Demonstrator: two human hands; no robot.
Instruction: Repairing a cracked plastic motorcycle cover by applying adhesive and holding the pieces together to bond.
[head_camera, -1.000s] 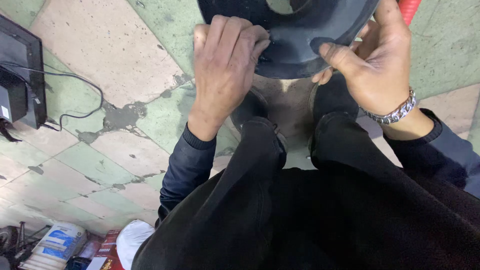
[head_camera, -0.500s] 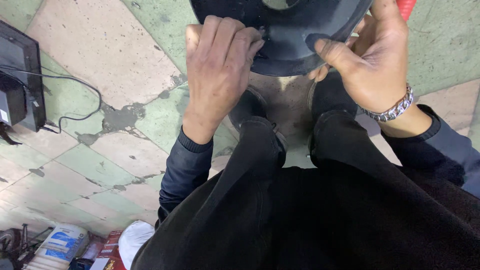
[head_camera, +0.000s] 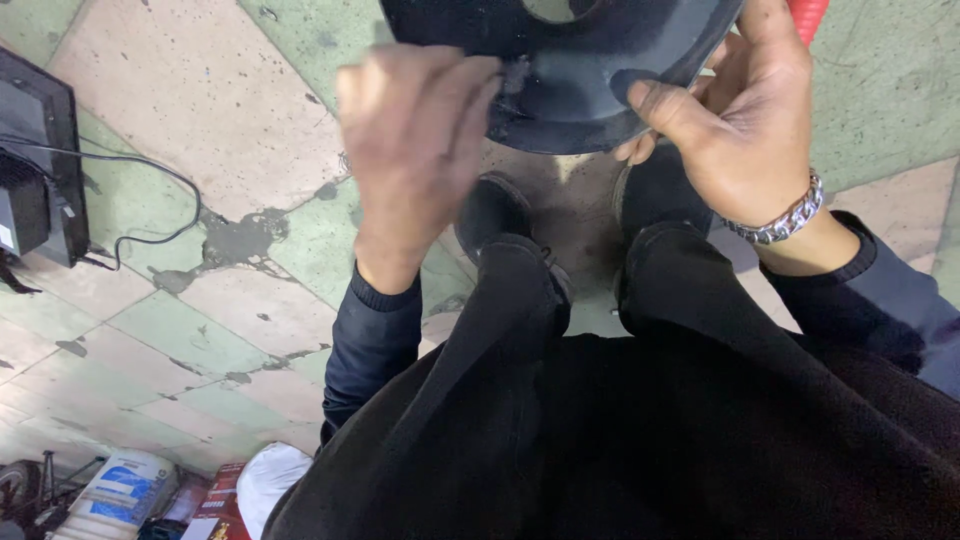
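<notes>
A dark, round, disc-shaped part (head_camera: 570, 70) with a central hole is held above my knees at the top of the view. My right hand (head_camera: 740, 130), wearing a metal chain bracelet, grips its lower right rim with the thumb pressed on the face. My left hand (head_camera: 415, 150) is blurred; its fingertips rest against the disc's left edge, fingers curled. Whether it grips the rim I cannot tell. My dark shoes (head_camera: 495, 215) stand on the floor below the disc.
The floor (head_camera: 200, 130) is worn green and beige tile with grey patches. A black box-shaped device (head_camera: 35, 170) with a cable sits at the left edge. Packets and a white bag (head_camera: 270, 475) lie at the bottom left. A red object (head_camera: 810, 15) shows at the top right.
The disc has shifted upward and slightly right in view. My left hand has moved along its left edge and is blurred with motion. My right hand keeps its grip.
</notes>
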